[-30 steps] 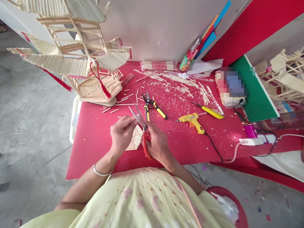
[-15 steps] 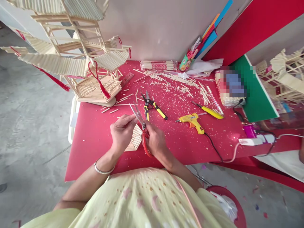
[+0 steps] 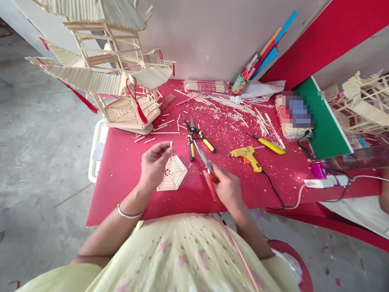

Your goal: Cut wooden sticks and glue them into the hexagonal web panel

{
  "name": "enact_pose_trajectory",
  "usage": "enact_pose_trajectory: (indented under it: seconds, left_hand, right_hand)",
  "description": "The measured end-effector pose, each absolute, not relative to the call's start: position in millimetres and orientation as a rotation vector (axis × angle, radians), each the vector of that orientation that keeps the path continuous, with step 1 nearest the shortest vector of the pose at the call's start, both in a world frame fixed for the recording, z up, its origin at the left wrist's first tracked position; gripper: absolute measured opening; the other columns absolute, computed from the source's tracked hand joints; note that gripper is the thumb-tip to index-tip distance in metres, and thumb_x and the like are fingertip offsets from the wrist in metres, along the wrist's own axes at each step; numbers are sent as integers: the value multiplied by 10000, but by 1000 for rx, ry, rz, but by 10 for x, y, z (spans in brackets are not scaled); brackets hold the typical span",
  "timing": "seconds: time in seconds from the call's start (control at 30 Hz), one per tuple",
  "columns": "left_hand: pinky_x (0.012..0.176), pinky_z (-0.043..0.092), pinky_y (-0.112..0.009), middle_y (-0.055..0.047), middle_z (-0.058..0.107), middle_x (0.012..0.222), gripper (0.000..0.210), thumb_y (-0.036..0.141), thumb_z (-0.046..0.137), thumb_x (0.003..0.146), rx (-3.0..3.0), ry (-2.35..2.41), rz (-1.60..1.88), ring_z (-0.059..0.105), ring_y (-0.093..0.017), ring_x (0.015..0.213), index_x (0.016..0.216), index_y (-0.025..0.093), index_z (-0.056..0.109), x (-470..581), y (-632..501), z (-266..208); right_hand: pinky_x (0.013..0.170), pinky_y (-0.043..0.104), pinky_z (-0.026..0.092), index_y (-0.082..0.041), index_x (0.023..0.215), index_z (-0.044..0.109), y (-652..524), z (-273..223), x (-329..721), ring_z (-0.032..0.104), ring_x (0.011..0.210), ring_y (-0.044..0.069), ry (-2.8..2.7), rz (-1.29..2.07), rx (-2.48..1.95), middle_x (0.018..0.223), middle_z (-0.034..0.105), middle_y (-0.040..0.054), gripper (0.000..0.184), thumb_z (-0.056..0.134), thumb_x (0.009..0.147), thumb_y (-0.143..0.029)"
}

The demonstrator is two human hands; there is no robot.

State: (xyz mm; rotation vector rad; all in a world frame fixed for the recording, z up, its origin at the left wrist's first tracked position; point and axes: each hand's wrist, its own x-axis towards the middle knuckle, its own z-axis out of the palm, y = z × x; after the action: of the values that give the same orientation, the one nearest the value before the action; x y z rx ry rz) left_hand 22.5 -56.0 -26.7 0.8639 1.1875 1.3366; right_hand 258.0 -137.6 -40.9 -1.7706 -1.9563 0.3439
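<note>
Between thumb and fingers, my left hand (image 3: 155, 164) pinches a short wooden stick (image 3: 170, 145), held upright. My right hand (image 3: 225, 182) is wrapped round the red handles of a pair of scissors (image 3: 203, 156), whose blades point away to the upper left and look closed. Under and beside my left hand lies a hexagonal panel of wooden sticks (image 3: 178, 173), partly covered by the hand. Pruning shears (image 3: 199, 138) with black and yellow handles rest on the red table (image 3: 121, 170) just beyond the scissors.
A tall stick pagoda model (image 3: 127, 109) with red tassels stands at the left. To the right lie a yellow glue gun (image 3: 246, 156) with its cord and a yellow utility knife (image 3: 270, 145). Loose sticks (image 3: 225, 103) and scraps spread along the back, near a pen holder (image 3: 240, 83).
My right hand has drawn the scissors away to the right, apart from my left hand. The stick in my left hand now shows upright, and more of the hexagonal panel is visible.
</note>
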Motion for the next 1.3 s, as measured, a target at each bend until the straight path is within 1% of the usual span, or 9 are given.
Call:
enact_pose_trajectory:
  seconds: [0.1,0.27,0.4,0.5,0.63,0.83,1.0,1.1,1.3]
  left_hand:
    - [496,411,-176,-16,715,766,282,317,843,790,857,1063,1302,525,-51,546,1013,171,749,135,-558,-249]
    - [491,435,-182,-27,716,778,368,304,855,765,874,1021,1311,567,-74,567,1077,165,719,69,-592,-235]
    - [493,436,-192,-35,724,776,329,306,875,741,868,1059,1292,568,-75,571,1014,157,770,84,-677,-255]
    - [497,430,-199,-26,719,741,327,316,900,711,864,1085,1252,547,-71,554,988,166,811,140,-762,-268]
    - [517,432,-199,-28,729,727,318,337,909,699,863,1082,1232,538,-73,564,966,182,836,224,-849,-239]
    - [526,424,-204,-34,739,741,291,357,907,695,881,1103,1235,539,-78,571,910,174,835,238,-871,-191]
    - [522,406,-184,-37,730,750,307,345,899,716,805,1111,1229,565,-78,596,954,171,814,224,-819,-217]
    - [500,379,-182,-33,714,738,301,347,885,737,827,1092,1211,519,-62,555,954,157,798,275,-764,-216]
    - [493,367,-191,-15,673,685,285,373,852,777,896,987,1074,497,-64,533,940,152,777,501,-684,-197]
  right_hand:
    - [671,300,469,-240,1377,675,-1678,-450,3000,738,825,225,-2066,223,-1879,953,787,81,488,655,960,-493]
    - [629,287,434,-287,1386,666,-1940,-507,3365,734,846,212,-2126,71,-1994,959,770,48,538,714,910,-534]
    - [716,309,486,-218,1401,633,-1853,-383,3133,693,845,227,-2051,219,-1866,918,744,64,621,697,905,-586]
    - [799,364,512,-171,1449,561,-1688,-235,2758,640,836,246,-2012,323,-1693,878,704,69,670,672,920,-567]
    - [865,391,490,-193,1462,558,-1462,-100,2359,618,972,277,-2107,213,-1607,1029,700,105,594,665,926,-426]
    - [905,421,470,-210,1470,562,-1332,-76,2321,574,1022,305,-2173,114,-1640,1027,656,112,611,651,873,-302]
    - [882,390,497,-214,1440,573,-1473,-231,2556,635,1043,290,-2075,216,-1800,1116,701,114,538,626,954,-439]
    - [869,384,513,-213,1419,603,-1597,-365,2689,659,1041,292,-2078,226,-1947,1117,718,116,573,653,939,-521]
    - [983,421,517,-197,1449,604,-1679,-337,2889,664,1080,296,-2203,261,-1982,1108,742,124,578,672,917,-412]
